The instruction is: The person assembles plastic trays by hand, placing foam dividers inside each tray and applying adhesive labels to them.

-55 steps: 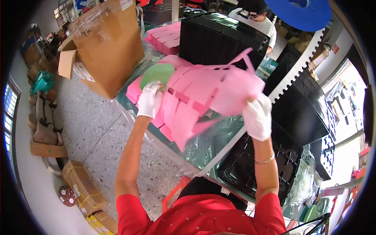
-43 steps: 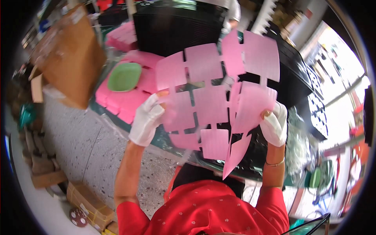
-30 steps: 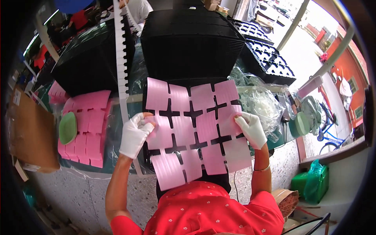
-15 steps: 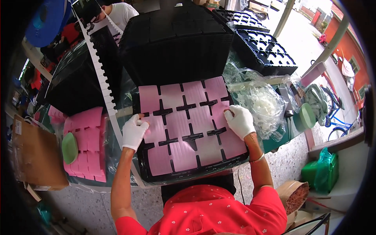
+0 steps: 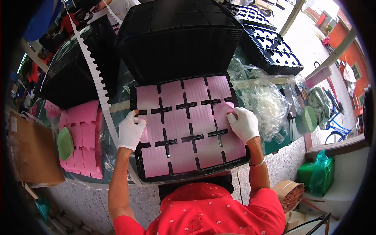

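Observation:
A pink foam sheet (image 5: 178, 131) with cross-shaped slots lies over a black plastic tray (image 5: 147, 179), whose dark ridges show through the slots. At the sheet's left edge is my left hand (image 5: 132, 130) in a white fingertip-exposing glove, fingers curled and closed on the foam. My right hand (image 5: 243, 124), gloved alike, pinches the opposite edge, where the foam is bent up slightly. The tray's rim frames the sheet on all sides. Both forearms reach in from below.
Tall stacks of black trays (image 5: 178, 51) stand right behind. More pink foam sheets (image 5: 80, 137) lie at left with a green oval dish (image 5: 65, 143) on them. A clear bag of white pieces (image 5: 268, 107) sits at right. A white notched strip (image 5: 92, 62) stands upright at left.
The foam sheet now sits flatter and squarer over the tray, with more of its ridges through the slots. Both hands keep to the edges. The whole view has shifted slightly.

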A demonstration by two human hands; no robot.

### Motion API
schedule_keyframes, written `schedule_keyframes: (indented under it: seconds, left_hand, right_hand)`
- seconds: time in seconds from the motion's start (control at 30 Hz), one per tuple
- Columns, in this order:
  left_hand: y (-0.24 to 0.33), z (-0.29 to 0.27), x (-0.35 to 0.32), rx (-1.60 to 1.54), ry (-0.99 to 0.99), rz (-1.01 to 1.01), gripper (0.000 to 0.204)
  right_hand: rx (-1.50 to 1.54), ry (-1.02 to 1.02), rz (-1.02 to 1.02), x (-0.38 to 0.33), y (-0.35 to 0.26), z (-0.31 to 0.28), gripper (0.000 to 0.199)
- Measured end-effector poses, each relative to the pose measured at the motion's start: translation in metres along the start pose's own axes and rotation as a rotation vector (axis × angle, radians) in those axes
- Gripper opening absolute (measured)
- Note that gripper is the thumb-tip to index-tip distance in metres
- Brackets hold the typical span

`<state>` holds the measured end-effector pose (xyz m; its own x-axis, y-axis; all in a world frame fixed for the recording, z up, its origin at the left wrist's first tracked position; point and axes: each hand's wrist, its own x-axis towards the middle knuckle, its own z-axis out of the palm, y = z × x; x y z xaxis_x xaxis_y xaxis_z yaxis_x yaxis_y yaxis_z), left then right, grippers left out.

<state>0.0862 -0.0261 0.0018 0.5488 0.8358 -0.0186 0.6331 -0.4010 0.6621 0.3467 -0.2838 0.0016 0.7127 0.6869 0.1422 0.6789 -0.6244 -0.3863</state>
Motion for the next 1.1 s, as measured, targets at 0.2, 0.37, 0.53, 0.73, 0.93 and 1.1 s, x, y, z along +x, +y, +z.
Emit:
schedule_keyframes:
  seconds: [0.2, 0.37, 0.53, 0.73, 0.93, 1.1]
  left_hand:
    - [0.005, 0.002, -0.004, 0.039, 0.015, 0.021, 0.049]
    - [0.000, 0.000, -0.004, 0.060, 0.030, 0.017, 0.049]
    - [0.001, 0.003, -0.004, 0.024, 0.029, 0.043, 0.047]
    - [0.005, 0.007, -0.004, 0.021, 0.019, -0.001, 0.046]
    - [0.003, 0.008, -0.004, 0.015, 0.031, 0.004, 0.045]
    - [0.002, 0.010, -0.002, 0.026, 0.046, 0.015, 0.044]
  right_hand:
    - [-0.026, -0.013, -0.002, -0.001, -0.001, 0.001, 0.031]
    - [-0.029, -0.011, -0.007, -0.001, -0.001, 0.003, 0.032]
    - [-0.036, -0.001, 0.001, -0.002, -0.002, 0.004, 0.033]
    - [0.032, 0.080, 0.010, -0.005, 0.002, 0.006, 0.030]
    - [0.038, 0.139, 0.013, -0.003, 0.006, 0.014, 0.027]
    - [0.014, 0.127, 0.034, -0.002, 0.005, 0.014, 0.026]
